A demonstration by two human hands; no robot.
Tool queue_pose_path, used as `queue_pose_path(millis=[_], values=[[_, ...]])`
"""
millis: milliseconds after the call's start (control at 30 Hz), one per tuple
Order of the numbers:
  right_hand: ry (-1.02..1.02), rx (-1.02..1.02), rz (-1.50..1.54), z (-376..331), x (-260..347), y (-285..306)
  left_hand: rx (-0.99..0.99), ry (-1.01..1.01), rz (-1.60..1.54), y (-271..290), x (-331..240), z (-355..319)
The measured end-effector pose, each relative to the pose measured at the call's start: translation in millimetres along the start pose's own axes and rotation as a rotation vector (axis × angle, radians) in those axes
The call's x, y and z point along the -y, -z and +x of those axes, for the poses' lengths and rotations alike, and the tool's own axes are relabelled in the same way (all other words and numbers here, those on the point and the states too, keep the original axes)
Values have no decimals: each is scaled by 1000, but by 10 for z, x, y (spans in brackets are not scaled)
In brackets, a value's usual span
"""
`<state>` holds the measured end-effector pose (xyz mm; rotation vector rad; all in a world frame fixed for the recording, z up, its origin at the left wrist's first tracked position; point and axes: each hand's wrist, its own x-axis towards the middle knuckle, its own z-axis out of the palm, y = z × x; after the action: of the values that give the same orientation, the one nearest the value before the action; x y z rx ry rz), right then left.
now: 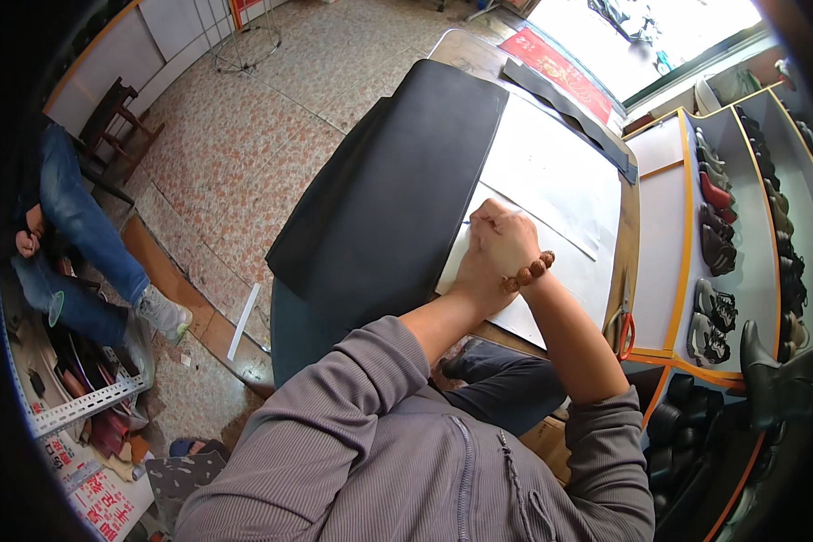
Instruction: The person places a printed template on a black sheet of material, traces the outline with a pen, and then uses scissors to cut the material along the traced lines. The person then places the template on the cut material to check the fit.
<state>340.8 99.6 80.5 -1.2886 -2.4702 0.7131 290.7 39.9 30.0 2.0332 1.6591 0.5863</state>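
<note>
My right hand, with a brown bead bracelet at its wrist, is curled closed above the white sheet. Whatever it grips is hidden, though a thin bluish tip shows beside the fingers. Crossing beneath it, my left hand rests on the white surface, its fingers mostly covered by the right. A large black sheet of material lies just left of both hands, its right edge along the white sheet and its left side hanging over the table.
Scissors with orange-red handles lie at the table's right edge. A dark strip crosses the far right corner. Shoe shelves stand close on the right. Another person in jeans sits at left, near a dark wooden chair.
</note>
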Motion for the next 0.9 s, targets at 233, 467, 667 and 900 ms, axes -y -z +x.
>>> queue_pose_path(millis=[233, 467, 667, 900], values=[[152, -187, -270, -284, 27, -289, -31, 9, 189, -33, 2, -3], [197, 76, -70, -520, 159, -172, -121, -62, 303, -4, 32, -118], [311, 88, -46, -445, 199, -167, -155, -77, 290, -37, 31, -111], [347, 178, -107, -499, 180, -189, -206, -93, 280, -58, 63, -109]])
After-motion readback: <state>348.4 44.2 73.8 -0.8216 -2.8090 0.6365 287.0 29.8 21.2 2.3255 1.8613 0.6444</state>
